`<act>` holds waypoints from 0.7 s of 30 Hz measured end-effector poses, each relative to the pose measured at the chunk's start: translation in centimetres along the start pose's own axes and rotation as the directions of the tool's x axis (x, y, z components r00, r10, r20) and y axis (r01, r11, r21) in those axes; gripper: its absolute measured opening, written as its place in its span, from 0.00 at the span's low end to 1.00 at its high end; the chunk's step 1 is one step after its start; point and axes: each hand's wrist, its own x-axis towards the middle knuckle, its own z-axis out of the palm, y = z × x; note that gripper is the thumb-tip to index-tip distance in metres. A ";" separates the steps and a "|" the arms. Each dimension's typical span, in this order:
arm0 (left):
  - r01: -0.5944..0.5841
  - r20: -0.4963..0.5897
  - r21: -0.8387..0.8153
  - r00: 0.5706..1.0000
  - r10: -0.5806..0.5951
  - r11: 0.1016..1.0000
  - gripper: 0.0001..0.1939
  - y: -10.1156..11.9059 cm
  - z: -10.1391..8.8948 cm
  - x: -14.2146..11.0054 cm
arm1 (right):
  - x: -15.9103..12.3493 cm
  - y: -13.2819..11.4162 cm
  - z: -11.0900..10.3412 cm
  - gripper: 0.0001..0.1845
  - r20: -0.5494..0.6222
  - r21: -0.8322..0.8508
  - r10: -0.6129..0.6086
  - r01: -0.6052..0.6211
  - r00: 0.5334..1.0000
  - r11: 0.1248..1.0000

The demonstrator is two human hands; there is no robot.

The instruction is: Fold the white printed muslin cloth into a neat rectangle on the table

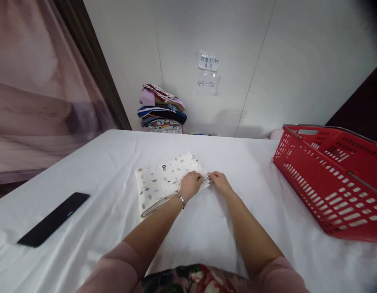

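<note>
A folded white cloth (164, 177) with small printed motifs lies in several layers on the white-covered table. My left hand (191, 183) rests over its near right part, fingers curled and pinched on the cloth near the edge. At the cloth's right corner, my right hand (220, 181) pinches the layered edge between thumb and fingers. A silver bracelet or watch (181, 200) circles my left wrist. Part of the cloth's right side is hidden behind my left hand.
A red plastic basket (331, 187) stands at the right. A black flat object (54, 219) lies at the left. Behind the far table edge (200, 138) is a stack of folded fabrics (162, 112). Paper signs (208, 63) hang on the wall; a pink curtain (38, 89) hangs left.
</note>
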 end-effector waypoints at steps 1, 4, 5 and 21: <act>0.009 -0.008 0.004 1.000 -0.009 1.000 0.13 0.0 0.0 0.0 | 0.0 0.0 0.0 0.18 0.007 0.004 -0.002 0.002 1.000 1.000; 0.029 -0.059 -0.006 0.998 -0.030 1.000 0.13 0.2 0.1 0.0 | -0.2 -0.4 0.1 0.16 0.018 0.028 -0.014 0.014 1.000 1.000; 0.027 -0.084 -0.018 0.996 -0.029 0.999 0.13 0.3 0.0 0.0 | -0.3 -0.6 0.1 0.16 0.020 0.040 -0.018 0.017 1.000 0.999; -0.060 -0.162 -0.020 0.985 0.056 0.998 0.11 0.5 0.1 -0.7 | -0.6 -1.3 -0.1 0.14 0.118 0.258 0.076 -0.104 0.990 0.961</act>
